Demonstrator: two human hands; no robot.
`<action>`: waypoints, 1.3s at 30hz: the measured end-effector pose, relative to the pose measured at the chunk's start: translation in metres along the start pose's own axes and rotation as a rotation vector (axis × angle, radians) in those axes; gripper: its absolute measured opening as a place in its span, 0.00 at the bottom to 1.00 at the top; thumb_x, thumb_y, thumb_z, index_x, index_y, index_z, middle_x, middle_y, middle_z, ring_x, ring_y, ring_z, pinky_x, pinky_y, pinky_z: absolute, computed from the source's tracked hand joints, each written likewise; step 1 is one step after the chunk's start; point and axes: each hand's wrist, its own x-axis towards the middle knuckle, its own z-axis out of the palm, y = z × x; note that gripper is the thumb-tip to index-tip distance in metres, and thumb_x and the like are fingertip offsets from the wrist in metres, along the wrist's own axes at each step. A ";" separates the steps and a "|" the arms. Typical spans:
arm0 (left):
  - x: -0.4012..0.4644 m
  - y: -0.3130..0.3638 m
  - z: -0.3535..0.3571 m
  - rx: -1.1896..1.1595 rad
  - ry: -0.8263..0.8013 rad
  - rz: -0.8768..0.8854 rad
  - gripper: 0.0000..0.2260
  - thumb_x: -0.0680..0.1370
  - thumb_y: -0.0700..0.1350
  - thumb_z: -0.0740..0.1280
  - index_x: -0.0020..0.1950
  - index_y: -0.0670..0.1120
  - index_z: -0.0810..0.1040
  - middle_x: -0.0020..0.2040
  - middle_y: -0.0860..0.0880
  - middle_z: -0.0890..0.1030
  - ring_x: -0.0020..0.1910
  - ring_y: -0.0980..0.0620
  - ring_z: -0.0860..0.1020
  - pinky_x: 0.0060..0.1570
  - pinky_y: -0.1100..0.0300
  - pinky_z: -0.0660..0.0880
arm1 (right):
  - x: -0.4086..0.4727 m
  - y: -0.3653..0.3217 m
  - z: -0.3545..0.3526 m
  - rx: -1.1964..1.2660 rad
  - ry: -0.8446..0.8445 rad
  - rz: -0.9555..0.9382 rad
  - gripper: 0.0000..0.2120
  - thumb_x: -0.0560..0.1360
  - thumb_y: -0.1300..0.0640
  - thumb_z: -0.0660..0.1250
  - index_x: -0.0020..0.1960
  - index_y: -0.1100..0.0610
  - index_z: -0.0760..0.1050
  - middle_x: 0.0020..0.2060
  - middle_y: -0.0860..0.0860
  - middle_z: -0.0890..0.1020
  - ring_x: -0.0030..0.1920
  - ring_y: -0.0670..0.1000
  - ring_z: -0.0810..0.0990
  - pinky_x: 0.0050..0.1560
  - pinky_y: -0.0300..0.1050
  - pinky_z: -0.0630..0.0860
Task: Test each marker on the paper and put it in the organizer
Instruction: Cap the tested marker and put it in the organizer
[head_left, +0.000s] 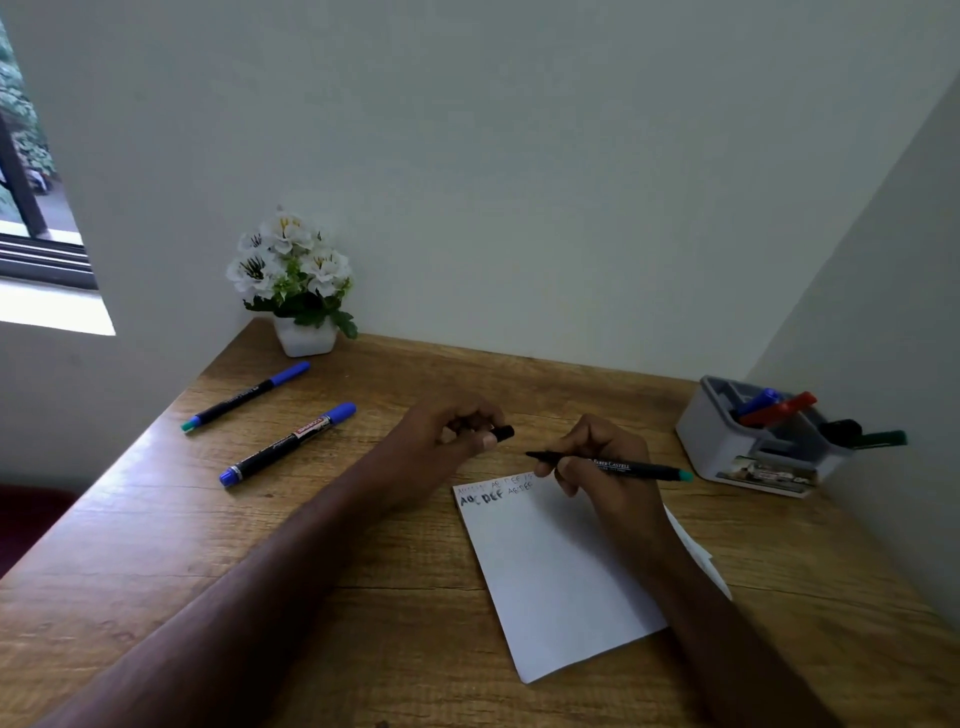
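An uncapped black marker (618, 464) is gripped in the right hand (602, 467) at the top edge of the paper (561, 571), while its black cap (502, 433) is pinched by the left hand (447, 431) just left of the paper. Right of the paper, the grey organizer (727, 447) is seen on the desk (363, 597); well left of the paper, two blue-capped markers (287, 444) are lying.

We cannot see most of the black cap (503, 432); the left hand (447, 426) curls round it and only one end protrudes. The right hand (597, 467) covers the middle of the black marker (623, 466) and the upper right of the paper (550, 571). The faint lettering on the paper is too small to read. The markers in the organizer (727, 441) show only their upper ends.
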 end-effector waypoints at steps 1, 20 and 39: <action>-0.001 0.000 0.000 0.000 -0.006 0.003 0.07 0.79 0.44 0.67 0.53 0.55 0.80 0.50 0.56 0.81 0.52 0.57 0.77 0.50 0.59 0.73 | 0.000 0.000 0.000 0.029 0.003 -0.001 0.05 0.69 0.66 0.64 0.40 0.68 0.77 0.36 0.59 0.84 0.37 0.48 0.82 0.40 0.46 0.76; -0.002 0.011 0.003 0.000 -0.108 0.071 0.09 0.79 0.39 0.66 0.54 0.50 0.83 0.49 0.61 0.83 0.52 0.63 0.78 0.46 0.75 0.70 | 0.000 0.003 0.007 -0.045 0.016 -0.060 0.07 0.70 0.54 0.71 0.41 0.59 0.80 0.35 0.54 0.83 0.34 0.52 0.79 0.35 0.58 0.76; -0.008 0.024 0.012 -0.151 -0.056 0.006 0.02 0.75 0.40 0.72 0.45 0.42 0.84 0.42 0.47 0.85 0.42 0.50 0.83 0.41 0.60 0.79 | -0.002 -0.005 0.011 0.085 -0.105 0.081 0.08 0.73 0.58 0.75 0.41 0.61 0.78 0.31 0.52 0.82 0.30 0.45 0.78 0.32 0.41 0.72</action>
